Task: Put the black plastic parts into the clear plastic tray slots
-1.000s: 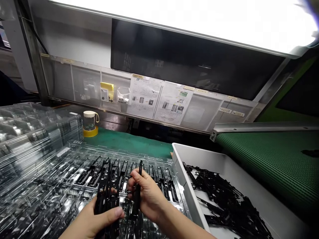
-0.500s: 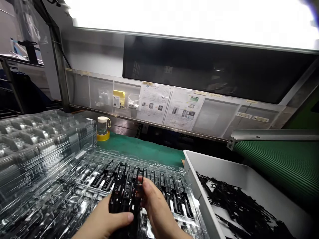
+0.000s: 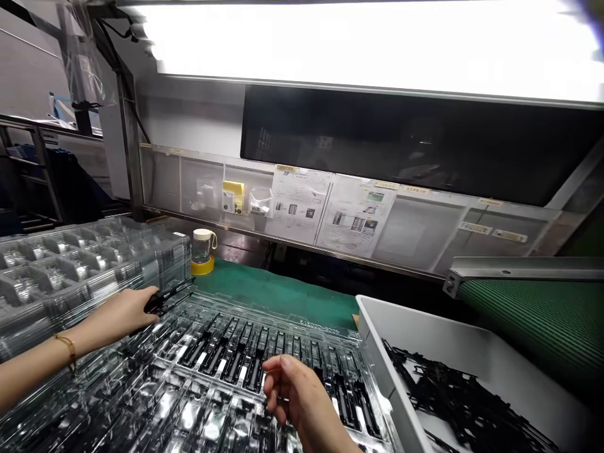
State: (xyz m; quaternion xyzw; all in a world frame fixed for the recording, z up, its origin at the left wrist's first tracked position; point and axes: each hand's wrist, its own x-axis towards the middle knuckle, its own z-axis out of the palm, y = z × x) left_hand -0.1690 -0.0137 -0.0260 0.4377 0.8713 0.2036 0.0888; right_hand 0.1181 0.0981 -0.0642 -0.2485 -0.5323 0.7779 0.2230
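Observation:
My left hand (image 3: pixel 126 310) reaches out to the far left corner of the clear plastic tray (image 3: pixel 155 402) and grips a few black plastic parts (image 3: pixel 168 296) that point toward the back. My right hand (image 3: pixel 302 397) hovers low over the tray's front middle, fingers loosely curled, holding nothing that I can see. Rows of black parts (image 3: pixel 245 352) lie in the tray's slots at its far side. A white bin (image 3: pixel 372 333) on the right holds a heap of loose black parts (image 3: pixel 462 409).
A tall stack of empty clear trays (image 3: pixel 70 270) stands at the left. A small jar (image 3: pixel 202 245) on a roll of yellow tape (image 3: pixel 204 267) sits on the green mat (image 3: pixel 283 292). A green conveyor belt (image 3: pixel 542 321) runs at the right. Instruction sheets (image 3: pixel 325 207) hang on the back panel.
My left hand has carried the bundle of black parts from the front centre out to the tray's far left corner. My right hand let go of its part and dropped lower.

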